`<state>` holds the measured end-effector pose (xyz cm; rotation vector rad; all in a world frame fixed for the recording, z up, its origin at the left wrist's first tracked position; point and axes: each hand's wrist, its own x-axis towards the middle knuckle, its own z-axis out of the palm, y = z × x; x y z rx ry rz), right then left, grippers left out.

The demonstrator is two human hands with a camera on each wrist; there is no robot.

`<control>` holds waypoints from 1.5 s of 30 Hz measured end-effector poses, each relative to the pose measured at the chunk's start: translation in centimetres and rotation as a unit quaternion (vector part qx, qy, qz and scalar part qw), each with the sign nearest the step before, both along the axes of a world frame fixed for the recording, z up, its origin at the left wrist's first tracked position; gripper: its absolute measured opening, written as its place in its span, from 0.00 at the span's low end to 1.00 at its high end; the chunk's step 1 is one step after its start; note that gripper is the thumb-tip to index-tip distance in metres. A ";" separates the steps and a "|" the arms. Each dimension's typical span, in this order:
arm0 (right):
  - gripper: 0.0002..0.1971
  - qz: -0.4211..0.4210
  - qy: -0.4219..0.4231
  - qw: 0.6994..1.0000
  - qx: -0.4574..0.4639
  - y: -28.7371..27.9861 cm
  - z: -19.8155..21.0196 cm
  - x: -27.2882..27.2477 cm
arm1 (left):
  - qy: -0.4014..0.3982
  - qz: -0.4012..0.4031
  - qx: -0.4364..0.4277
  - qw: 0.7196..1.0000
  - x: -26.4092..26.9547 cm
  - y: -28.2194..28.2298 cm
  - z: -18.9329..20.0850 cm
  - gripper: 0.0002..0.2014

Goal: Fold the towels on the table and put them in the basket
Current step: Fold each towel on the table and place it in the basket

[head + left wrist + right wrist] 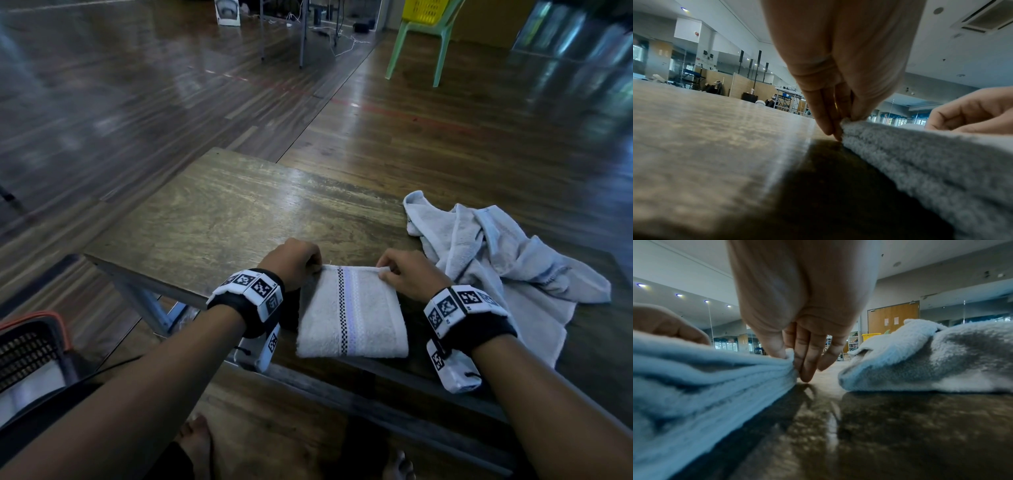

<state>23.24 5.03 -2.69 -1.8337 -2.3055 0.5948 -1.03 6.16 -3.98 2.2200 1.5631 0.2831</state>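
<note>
Folded towel (351,313) lay between both wrists, far edge running hand to hand; left hand (294,262) and right hand (409,272) each pinched a far corner.

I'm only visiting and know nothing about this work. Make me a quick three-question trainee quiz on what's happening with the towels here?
1. True or false: both the left hand and right hand pinch the far corners of the folded towel.
2. Where does the crumpled towel lie: A) left of the folded one, B) right of it, C) in the basket?
3. Fill in: the folded towel lies on the ____.

Key: 1 true; 2 B; 3 table.
</note>
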 end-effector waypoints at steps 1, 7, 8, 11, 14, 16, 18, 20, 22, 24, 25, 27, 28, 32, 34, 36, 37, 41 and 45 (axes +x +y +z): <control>0.03 -0.003 0.001 1.000 0.005 0.0 0.0 0.0 | 0.000 -0.002 -0.001 1.000 0.1 0.0 -0.1 0.04; 0.04 0.046 -0.019 0.996 0.075 0.0 0.2 -0.1 | -0.017 -0.005 0.020 1.000 -0.1 -0.1 -0.2 0.07; 0.03 0.051 -0.011 0.996 0.075 -0.1 0.2 -0.1 | -0.023 -0.004 0.023 0.999 -0.1 -0.1 -0.2 0.07; 0.05 0.013 0.030 0.998 0.059 -0.2 0.0 0.2 | -0.043 -0.001 0.032 0.999 -0.1 -0.2 -0.3 0.08; 0.06 -0.028 0.048 0.997 0.061 -0.1 -0.1 0.3 | -0.042 -0.005 0.035 0.998 -0.1 -0.1 -0.3 0.08; 0.05 -0.034 0.028 0.997 0.061 -0.1 0.0 -0.1 | -0.035 -0.002 0.028 0.999 0.0 -0.1 -0.3 0.08; 0.02 -0.029 -0.011 0.998 0.063 -0.4 0.2 -0.7 | -0.016 0.014 0.016 1.000 0.0 -0.2 -0.3 0.08; 0.03 0.000 -0.078 0.993 0.091 -0.9 0.4 -1.1 | 0.019 0.038 0.030 0.999 0.4 -0.8 0.0 0.07; 0.07 0.035 -0.151 0.978 0.140 -1.4 0.2 -1.6 | 0.045 0.046 0.084 0.994 1.0 -1.9 0.3 0.08; 0.09 0.043 -0.203 0.962 0.179 -2.3 0.0 -2.2 | 0.065 0.027 0.118 0.991 2.0 -3.4 0.6 0.12; 0.11 0.041 -0.221 0.956 0.187 -2.7 -0.1 -2.5 | 0.077 0.010 0.126 0.989 2.6 -4.1 0.7 0.15; 0.14 0.031 -0.222 0.961 0.161 -3.7 -0.3 -3.0 | 0.099 -0.017 0.117 0.988 3.8 -5.6 0.5 0.18; 0.17 0.020 -0.210 0.968 0.133 -4.2 -0.4 -3.3 | 0.104 -0.019 0.101 0.989 4.3 -6.3 0.2 0.20; 0.28 -0.044 -0.146 0.988 0.021 -6.1 -1.7 -4.1 | 0.129 0.009 0.027 0.991 5.2 -8.3 -1.6 0.28; 0.32 -0.064 -0.123 0.990 -0.007 -6.7 -2.5 -4.2 | 0.130 0.013 0.020 0.991 5.2 -8.7 -2.4 0.31; 0.33 -0.076 -0.110 0.991 -0.006 -6.9 -3.1 -4.3 | 0.117 0.018 0.020 0.993 5.2 -8.7 -2.9 0.36; 0.33 -0.080 -0.105 0.991 0.001 -7.0 -3.3 -4.2 | 0.111 0.021 0.021 0.993 5.2 -8.7 -3.1 0.37; 0.33 -0.085 -0.088 0.992 0.022 -6.7 -4.0 -4.2 | 0.101 0.036 0.031 0.994 4.9 -8.0 -3.4 0.33; 0.33 -0.089 -0.073 0.993 0.027 -6.2 -4.4 -4.0 | 0.090 0.046 0.028 0.995 4.9 -7.3 -3.2 0.29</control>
